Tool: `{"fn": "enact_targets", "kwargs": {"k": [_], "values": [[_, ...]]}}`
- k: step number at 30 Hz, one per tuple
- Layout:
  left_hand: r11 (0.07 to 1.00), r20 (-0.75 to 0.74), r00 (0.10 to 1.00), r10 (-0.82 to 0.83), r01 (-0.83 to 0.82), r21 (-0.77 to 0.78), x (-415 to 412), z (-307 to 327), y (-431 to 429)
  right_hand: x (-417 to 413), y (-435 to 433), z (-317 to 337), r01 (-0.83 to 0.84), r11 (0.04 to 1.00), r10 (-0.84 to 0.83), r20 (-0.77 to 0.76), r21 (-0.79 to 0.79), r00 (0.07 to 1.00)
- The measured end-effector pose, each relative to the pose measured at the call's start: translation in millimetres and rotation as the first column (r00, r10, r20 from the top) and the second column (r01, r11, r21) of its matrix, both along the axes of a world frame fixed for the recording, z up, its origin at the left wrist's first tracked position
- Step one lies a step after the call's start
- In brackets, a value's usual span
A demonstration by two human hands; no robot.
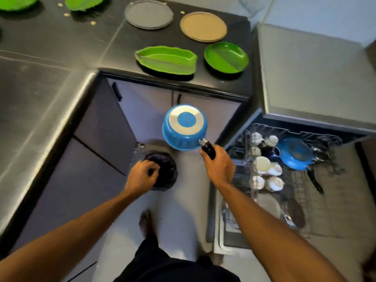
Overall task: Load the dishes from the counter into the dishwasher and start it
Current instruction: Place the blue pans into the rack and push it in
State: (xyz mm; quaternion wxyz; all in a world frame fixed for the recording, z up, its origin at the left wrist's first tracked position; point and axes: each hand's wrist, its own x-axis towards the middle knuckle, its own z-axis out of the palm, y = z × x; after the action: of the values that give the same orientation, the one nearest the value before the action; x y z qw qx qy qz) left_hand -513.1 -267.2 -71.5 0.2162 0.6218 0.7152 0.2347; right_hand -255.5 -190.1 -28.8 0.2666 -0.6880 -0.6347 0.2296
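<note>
My right hand (218,166) grips the black handle of a blue saucepan (184,128), held upside down in the air with its silver and blue base facing up. My left hand (142,176) has its fingers curled over the top of a dark lid or pot (166,174), held low above the floor. To the right, the pulled-out dishwasher rack (293,180) holds white cups, a dark blue mug and a blue frying pan (295,153). On the black counter lie a green leaf-shaped dish (165,60), a green round dish (226,57), a grey plate (149,14) and a tan plate (203,27).
More green dishes (85,3) sit at the counter's far left. The steel counter (40,94) runs along the left with dark cabinet doors below. The dishwasher's grey top (315,78) is on the right. My bare feet stand on the light floor.
</note>
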Motion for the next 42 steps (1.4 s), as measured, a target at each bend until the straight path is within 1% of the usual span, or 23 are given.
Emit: {"fn": "enact_targets", "kwargs": {"k": [4,8,10,12,15,17,19,23,26,28,33,38,42], "values": [[0.993,0.076,0.997,-0.002,0.011,-0.118,104.3,-12.1,-15.2,110.0,-25.2,-15.5,0.091,0.993,-0.088,0.035,-0.081,0.996],[0.987,0.121,0.992,-0.016,0.035,-0.158,209.4,-15.7,-23.2,217.7,-45.0,-28.3,0.194,0.975,-0.191,0.033,-0.109,0.981],[0.986,0.146,0.989,-0.016,0.040,-0.164,253.0,-16.6,-24.7,260.8,-51.0,-31.7,0.243,0.960,-0.240,0.040,-0.140,0.970],[0.976,0.157,0.986,-0.047,0.078,-0.202,290.8,-15.8,-22.5,296.7,-55.1,-35.8,0.321,0.930,-0.318,0.046,-0.178,0.947],[0.951,0.169,0.983,-0.075,0.121,-0.284,332.2,-19.0,-10.1,336.1,-56.3,-44.9,0.436,0.877,-0.427,0.088,-0.201,0.900],[0.918,0.202,0.978,-0.054,0.129,-0.376,351.5,-24.7,0.5,355.4,-57.9,-50.1,0.480,0.847,-0.467,0.113,-0.227,0.877],[0.876,0.226,0.974,-0.011,0.118,-0.467,369.5,-32.3,13.3,375.0,-59.6,-57.0,0.527,0.813,-0.509,0.138,-0.248,0.849],[0.805,0.303,0.944,0.131,0.077,-0.588,401.3,-45.9,29.9,405.0,-65.2,-70.9,0.601,0.749,-0.576,0.176,-0.277,0.798],[0.765,0.338,0.916,0.215,0.057,-0.641,422.2,-49.8,40.0,429.2,-68.4,-81.0,0.605,0.750,-0.579,0.177,-0.267,0.796],[0.759,0.351,0.898,0.267,0.028,-0.650,432.6,-50.2,46.3,446.5,-68.5,-88.3,0.602,0.749,-0.575,0.180,-0.277,0.798],[0.768,0.301,0.894,0.331,-0.070,-0.637,456.3,-60.4,58.8,494.2,-52.8,-102.0,0.579,0.762,-0.544,0.199,-0.289,0.815],[0.757,0.201,0.880,0.430,-0.230,-0.611,492.8,-63.7,56.9,547.6,-41.7,-121.7,0.500,0.806,-0.457,0.203,-0.316,0.866],[0.729,0.072,0.866,0.495,-0.368,-0.578,509.1,-73.2,59.9,585.9,-41.7,-148.5,0.353,0.871,-0.319,0.153,-0.341,0.935]]}}
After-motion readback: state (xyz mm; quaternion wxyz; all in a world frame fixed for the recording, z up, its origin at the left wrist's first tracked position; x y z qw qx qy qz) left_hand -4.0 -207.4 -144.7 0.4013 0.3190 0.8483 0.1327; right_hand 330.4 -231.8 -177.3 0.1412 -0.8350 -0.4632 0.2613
